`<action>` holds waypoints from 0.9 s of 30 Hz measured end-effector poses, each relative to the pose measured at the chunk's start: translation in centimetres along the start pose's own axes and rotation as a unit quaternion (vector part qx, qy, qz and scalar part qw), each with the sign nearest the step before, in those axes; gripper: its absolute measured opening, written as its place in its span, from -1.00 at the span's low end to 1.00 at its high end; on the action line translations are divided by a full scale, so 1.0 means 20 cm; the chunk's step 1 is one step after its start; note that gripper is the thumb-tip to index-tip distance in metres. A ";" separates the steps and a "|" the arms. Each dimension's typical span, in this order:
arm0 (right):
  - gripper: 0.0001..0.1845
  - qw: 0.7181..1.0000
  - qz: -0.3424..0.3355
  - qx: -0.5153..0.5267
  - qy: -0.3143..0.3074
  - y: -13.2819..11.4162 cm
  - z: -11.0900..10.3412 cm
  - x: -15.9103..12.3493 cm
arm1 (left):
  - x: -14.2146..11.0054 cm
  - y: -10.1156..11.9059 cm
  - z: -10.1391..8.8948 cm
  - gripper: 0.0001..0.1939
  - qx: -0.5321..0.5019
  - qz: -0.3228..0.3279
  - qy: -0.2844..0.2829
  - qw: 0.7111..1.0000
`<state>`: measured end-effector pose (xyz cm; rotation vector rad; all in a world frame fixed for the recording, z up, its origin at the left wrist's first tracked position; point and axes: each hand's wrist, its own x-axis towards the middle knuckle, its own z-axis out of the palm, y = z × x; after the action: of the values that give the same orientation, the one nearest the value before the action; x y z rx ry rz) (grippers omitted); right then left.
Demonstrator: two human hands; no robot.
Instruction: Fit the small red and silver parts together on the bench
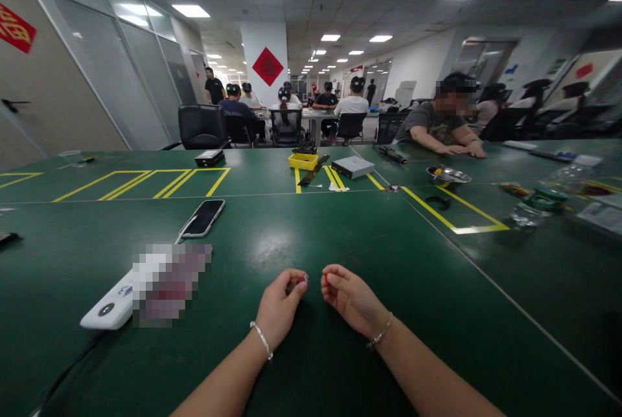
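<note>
My left hand (pixel 282 304) is closed in a pinch just over the green table (pixel 272 365). Between its thumb and forefinger shows a tiny silvery piece (pixel 306 278) with a bit of red by it, too small to name. Facing it across a narrow gap, my right hand (pixel 350 297) is also pinched, thumb against fingers. A speck of orange shows at those fingertips; whether it is a held thing is too small to tell. The two hands do not touch.
Left of my hands lie a white power bank (pixel 109 313) with a cable and a phone (pixel 204 217). Farther off are a yellow tray (pixel 303 162), a grey box (pixel 353 167), a metal bowl (pixel 454 176) and a water bottle (pixel 539 200). A person (pixel 432 122) sits across at the right.
</note>
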<state>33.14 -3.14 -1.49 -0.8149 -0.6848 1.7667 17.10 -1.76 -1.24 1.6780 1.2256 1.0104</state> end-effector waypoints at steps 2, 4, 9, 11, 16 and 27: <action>-0.82 1.000 0.002 -0.010 -0.002 0.01 0.00 0.00 | 0.00 0.00 0.00 -0.85 0.008 -0.005 0.009 1.000; -0.81 1.000 -0.001 -0.022 -0.003 0.01 0.01 0.00 | -0.01 0.01 0.00 -0.87 0.014 -0.005 0.014 1.000; -0.79 0.997 -0.034 -0.068 0.020 0.01 0.04 -0.02 | -0.02 0.02 0.01 -0.90 0.033 0.013 0.026 0.999; -0.79 0.992 -0.056 -0.100 0.051 0.02 0.06 -0.02 | -0.02 0.02 0.01 -0.89 0.053 0.027 0.032 0.998; -0.77 0.980 -0.102 -0.139 0.100 0.05 0.09 -0.01 | -0.02 0.03 0.02 -0.91 0.082 0.080 0.032 0.993; -0.64 0.951 -0.125 -0.254 0.123 0.06 0.16 -0.06 | -0.04 0.05 0.01 -0.94 0.105 0.067 0.067 0.990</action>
<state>30.31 -4.78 -0.20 -1.2131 -1.0430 1.2427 17.47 -2.85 -0.54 1.9023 1.3609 1.1216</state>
